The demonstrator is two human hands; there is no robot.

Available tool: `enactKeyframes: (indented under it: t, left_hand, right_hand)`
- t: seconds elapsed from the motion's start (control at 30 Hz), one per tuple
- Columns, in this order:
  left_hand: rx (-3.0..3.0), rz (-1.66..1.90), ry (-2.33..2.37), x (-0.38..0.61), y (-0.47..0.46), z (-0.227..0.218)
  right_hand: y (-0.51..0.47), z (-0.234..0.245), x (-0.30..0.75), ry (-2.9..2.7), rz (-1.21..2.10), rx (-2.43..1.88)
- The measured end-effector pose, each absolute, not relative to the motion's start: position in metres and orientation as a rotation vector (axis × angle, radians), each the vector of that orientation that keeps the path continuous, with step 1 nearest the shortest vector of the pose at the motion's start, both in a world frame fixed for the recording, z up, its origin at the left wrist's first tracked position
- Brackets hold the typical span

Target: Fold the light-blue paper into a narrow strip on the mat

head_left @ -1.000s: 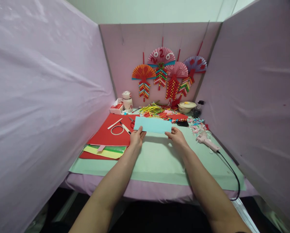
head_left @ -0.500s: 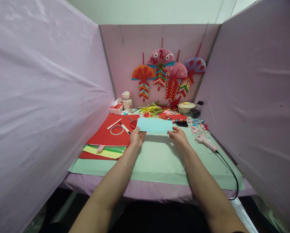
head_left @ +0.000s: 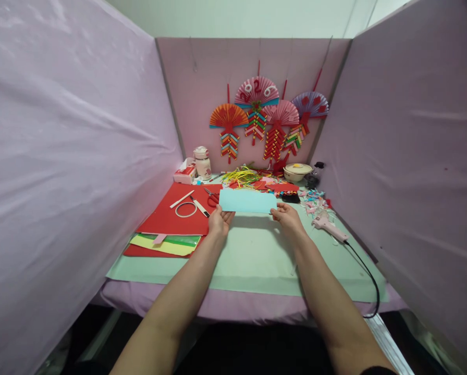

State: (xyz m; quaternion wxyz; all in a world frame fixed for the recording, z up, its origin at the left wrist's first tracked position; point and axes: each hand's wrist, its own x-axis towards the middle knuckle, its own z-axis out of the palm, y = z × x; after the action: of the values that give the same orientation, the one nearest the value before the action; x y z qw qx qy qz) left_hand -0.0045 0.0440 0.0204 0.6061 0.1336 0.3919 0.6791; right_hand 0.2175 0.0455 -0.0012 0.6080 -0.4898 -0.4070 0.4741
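A light blue rectangular sheet of paper [head_left: 247, 201] is held up above the table, its long side running left to right. My left hand [head_left: 220, 221] grips its lower left corner, and my right hand [head_left: 287, 216] pinches the lower right corner. Just left of the paper, red-handled scissors [head_left: 213, 199] lie partly covered by it. A roll of tape [head_left: 186, 209], a utility knife [head_left: 201, 208] and a white stick-like pen [head_left: 182, 199] rest on red paper sheets [head_left: 167, 221].
A pale pink glue gun [head_left: 329, 229] with a black cable lies on the right. At the back are yellow-green ribbons [head_left: 241, 177], paper scraps [head_left: 315, 200], a lidded bowl [head_left: 296, 173], a tissue box [head_left: 185, 172] and a jar-like bottle [head_left: 202, 163]. Paper fans [head_left: 256, 94] hang on the back panel.
The view has shifted very slightly, so the surroundings appear a little further left. Both hands keep the same hold on the blue paper.
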Motion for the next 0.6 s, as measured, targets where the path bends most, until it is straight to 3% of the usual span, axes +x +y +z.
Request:
enactKeyframes:
  t: [0.27,0.33,0.47,0.6]
  left_hand:
    - [0.414,1.463,0.982,-0.01,0.048,0.017]
    - [0.417,1.471,1.016,-0.011,0.048,0.017]
    - [0.385,1.493,1.069,-0.01,0.047,0.018]
    - [0.38,1.458,1.078,-0.005,0.045,0.018]
  right_hand:
    - [0.048,-0.003,0.225,-0.964,1.077,-1.229]
    - [0.046,-0.002,0.225,-1.026,0.835,-1.338]
    - [0.034,0.005,0.216,-1.384,0.002,-1.375]
    - [0.018,0.013,0.195,-1.923,-0.383,-1.321]
